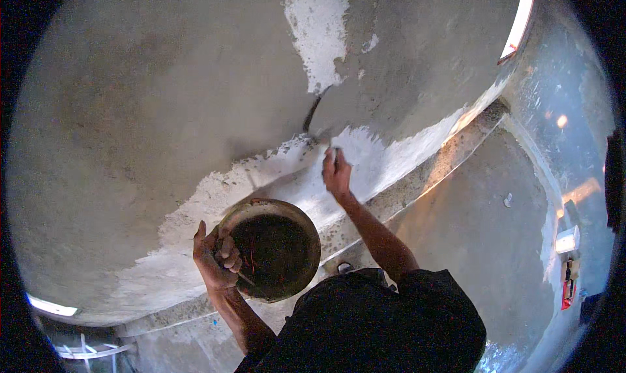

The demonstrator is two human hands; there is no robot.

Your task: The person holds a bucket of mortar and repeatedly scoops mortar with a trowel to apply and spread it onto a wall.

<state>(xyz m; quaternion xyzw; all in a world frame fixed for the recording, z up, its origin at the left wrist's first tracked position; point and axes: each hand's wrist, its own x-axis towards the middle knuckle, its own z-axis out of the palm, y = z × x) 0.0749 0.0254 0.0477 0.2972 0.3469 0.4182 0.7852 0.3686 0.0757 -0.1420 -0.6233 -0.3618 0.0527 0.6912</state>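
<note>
My left hand is closed over the left rim of a round basin, its thumb pointing up outside. Dark, wet-looking mortar lies inside the basin, and a thin stick-like piece shows below my fingers. Farther up and to the right, my right hand grips a trowel by its handle. The small blurred blade is against the wall, where grey plaster meets a pale bare strip. Just above the blade, a dark curved mark runs up the plaster.
Another pale patch shows higher on the wall. A ledge runs along its foot, with grey floor beyond. At the right stand a white bucket and a red box. A white frame is at lower left.
</note>
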